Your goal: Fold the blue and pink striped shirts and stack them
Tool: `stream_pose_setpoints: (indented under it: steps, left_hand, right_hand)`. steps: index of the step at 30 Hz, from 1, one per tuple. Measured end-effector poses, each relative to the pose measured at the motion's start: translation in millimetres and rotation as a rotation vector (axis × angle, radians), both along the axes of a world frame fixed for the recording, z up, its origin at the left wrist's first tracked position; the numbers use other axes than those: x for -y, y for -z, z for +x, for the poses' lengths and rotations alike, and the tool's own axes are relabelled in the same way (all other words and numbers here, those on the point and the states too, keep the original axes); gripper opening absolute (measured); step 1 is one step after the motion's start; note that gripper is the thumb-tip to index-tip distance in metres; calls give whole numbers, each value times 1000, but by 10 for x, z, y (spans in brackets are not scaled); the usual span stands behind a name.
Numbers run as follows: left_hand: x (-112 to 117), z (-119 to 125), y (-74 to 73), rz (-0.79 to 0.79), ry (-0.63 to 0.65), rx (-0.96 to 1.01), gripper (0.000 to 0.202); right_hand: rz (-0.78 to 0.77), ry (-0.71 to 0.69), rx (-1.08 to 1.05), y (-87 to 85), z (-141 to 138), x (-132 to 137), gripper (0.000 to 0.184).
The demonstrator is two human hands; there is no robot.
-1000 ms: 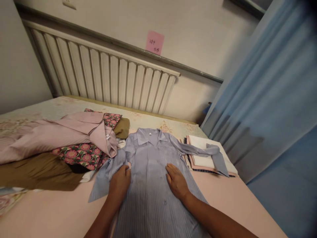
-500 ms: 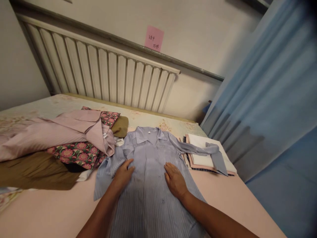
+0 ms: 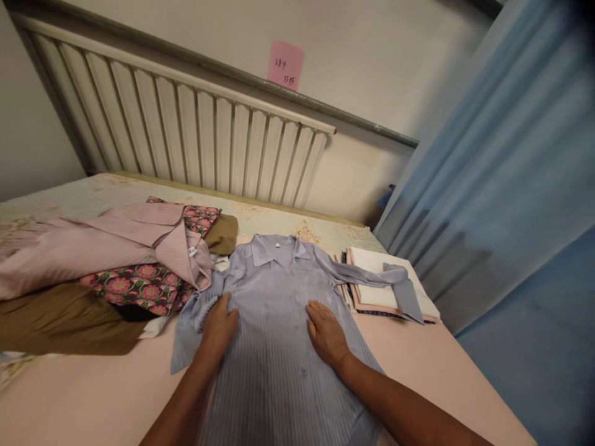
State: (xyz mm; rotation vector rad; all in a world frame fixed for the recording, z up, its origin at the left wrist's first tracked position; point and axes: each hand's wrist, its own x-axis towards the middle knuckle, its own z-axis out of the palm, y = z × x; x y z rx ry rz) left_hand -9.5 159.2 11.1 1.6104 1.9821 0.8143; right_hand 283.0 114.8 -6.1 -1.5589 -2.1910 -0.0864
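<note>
A blue-grey striped button-up shirt [image 3: 274,334] lies face up with its collar away from me. My right hand [image 3: 326,331] rests flat on the shirt's right front, fingers stretched out beside the button line. At the shirt's left side, my left hand [image 3: 219,327] touches the cloth where the body meets the sleeve. Its thumb stands apart from the fingers, and the fingertips are partly hidden. The left sleeve [image 3: 186,337] is bunched beside that hand. The other sleeve [image 3: 365,277] stretches across a stack of folded clothes [image 3: 421,294].
Left of the shirt is a loose pile with a pink striped garment [image 3: 106,241], a floral cloth [image 3: 144,288] and a brown garment [image 3: 69,322]. All lie on a bed with a pink sheet [image 3: 106,396]. A radiator [image 3: 209,139] is behind; a blue curtain [image 3: 483,186] hangs at the right.
My left hand has moved a little left, from the shirt's front toward the sleeve seam. My right hand stays on the shirt. The view has shifted slightly.
</note>
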Motion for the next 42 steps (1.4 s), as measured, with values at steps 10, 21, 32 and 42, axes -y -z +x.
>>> stream_pose_setpoints:
  steps: [10, 21, 32, 42]
  left_hand:
    - [152, -23, -111, -68, 60, 64, 50]
    - [292, 22, -98, 34, 105, -222, 53]
    - [366, -9, -100, -45, 153, -100, 53]
    - [449, -29, 26, -65, 209, -237, 58]
  right_hand:
    - [14, -2, -24, 25, 6, -5, 43]
    - [20, 1, -23, 13, 1, -2, 43]
    - [28, -3, -29, 17, 2, -8, 43]
    - [35, 0, -16, 8, -7, -2, 41]
